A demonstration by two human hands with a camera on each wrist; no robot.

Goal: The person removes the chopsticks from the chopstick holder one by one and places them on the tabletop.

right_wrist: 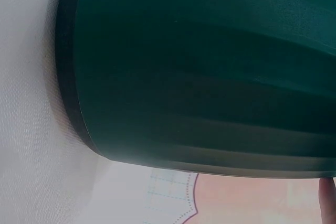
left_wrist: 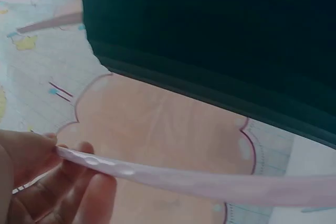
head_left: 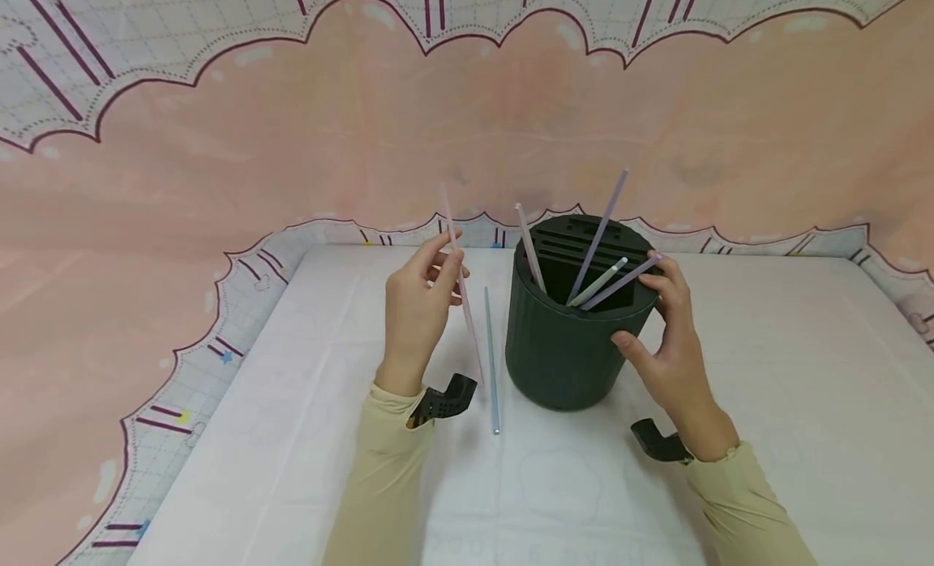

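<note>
My left hand (head_left: 419, 306) pinches a thin pale pink straw-like stick (head_left: 469, 327) near its upper part, between thumb and fingers. In the left wrist view the pink stick runs out from the fingertips, with dimples along its side. A dark green ribbed pen holder (head_left: 565, 355) stands upright to the right of that hand. Curled at the holder's right rim, my right hand (head_left: 679, 355) holds it, with the thumb on the wall. Several sticks lean in the holder's front opening: a pink stick (head_left: 530, 246), a purple stick (head_left: 598, 233), a pale green stick (head_left: 601, 280) and another purple stick (head_left: 623, 282).
A light blue stick (head_left: 491, 363) lies on the white tabletop (head_left: 277, 444), between the left hand and the holder. Slots (head_left: 576, 235) cross the back of the holder's top. A patterned pink cloth (head_left: 409, 136) hangs behind the table.
</note>
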